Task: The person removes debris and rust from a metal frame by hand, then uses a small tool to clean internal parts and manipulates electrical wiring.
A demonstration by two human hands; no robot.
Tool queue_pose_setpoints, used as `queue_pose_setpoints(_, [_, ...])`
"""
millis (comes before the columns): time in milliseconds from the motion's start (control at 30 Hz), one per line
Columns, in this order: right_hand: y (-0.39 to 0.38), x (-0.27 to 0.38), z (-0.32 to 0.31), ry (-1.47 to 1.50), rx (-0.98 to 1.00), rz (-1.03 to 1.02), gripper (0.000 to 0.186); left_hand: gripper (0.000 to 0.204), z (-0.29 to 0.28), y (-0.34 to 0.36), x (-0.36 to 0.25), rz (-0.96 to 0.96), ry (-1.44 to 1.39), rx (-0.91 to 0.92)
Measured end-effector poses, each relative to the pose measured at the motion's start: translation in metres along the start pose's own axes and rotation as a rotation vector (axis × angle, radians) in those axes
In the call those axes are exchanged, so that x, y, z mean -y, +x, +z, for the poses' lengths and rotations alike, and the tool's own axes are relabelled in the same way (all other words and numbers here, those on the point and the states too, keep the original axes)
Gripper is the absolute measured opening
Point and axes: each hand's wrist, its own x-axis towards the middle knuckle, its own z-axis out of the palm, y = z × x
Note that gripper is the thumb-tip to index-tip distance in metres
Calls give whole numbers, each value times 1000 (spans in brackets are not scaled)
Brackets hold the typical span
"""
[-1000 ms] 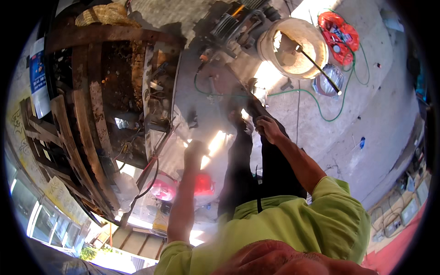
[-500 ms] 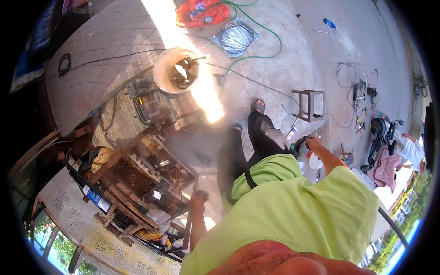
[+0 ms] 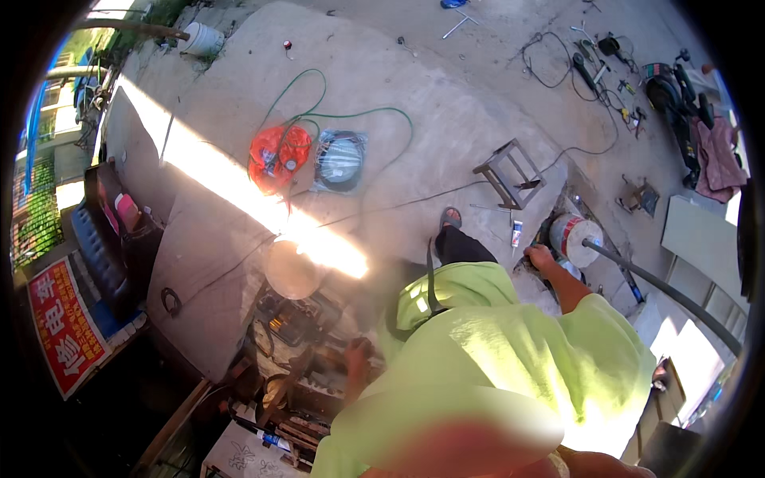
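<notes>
My left hand (image 3: 358,350) hangs low beside a cluttered rusty bench (image 3: 319,398). Its fingers are blurred, so their pose does not show. Out to the right, my right hand (image 3: 539,256) is closed with curled fingers; what it holds, if anything, I cannot make out. Near that hand stands a round pale bucket with a red band (image 3: 567,235), with a dark pole rising from it. A small white-and-blue tube (image 3: 516,233) lies on the ground just beyond the hand.
A metal stool frame (image 3: 510,174) stands ahead to the right. A round pale tub (image 3: 293,269) sits front left near machine parts. Beyond it lie a red bag (image 3: 279,158), a plastic-wrapped coil (image 3: 341,162) and a green hose (image 3: 374,110). Cables and tools lie far right.
My view has swung leftward and outward, bringing a sofa and red sign into sight. The tub and bench now appear lower. My left hand appears nearer the machine parts; my right stays out at my side.
</notes>
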Motion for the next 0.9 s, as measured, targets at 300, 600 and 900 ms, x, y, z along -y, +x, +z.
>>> queue_pose_setpoints(300, [11,35,-7,453,-176,93,14,20,26,112,-238,50,160,942])
queue_pose_setpoints(600, [20,66,77,835,-47,198,15,4,146,248,-585,365,535,256])
queue_pose_setpoints(900, [61,114,41,1090,-134,274,10,6,262,380,-646,992,1082,550])
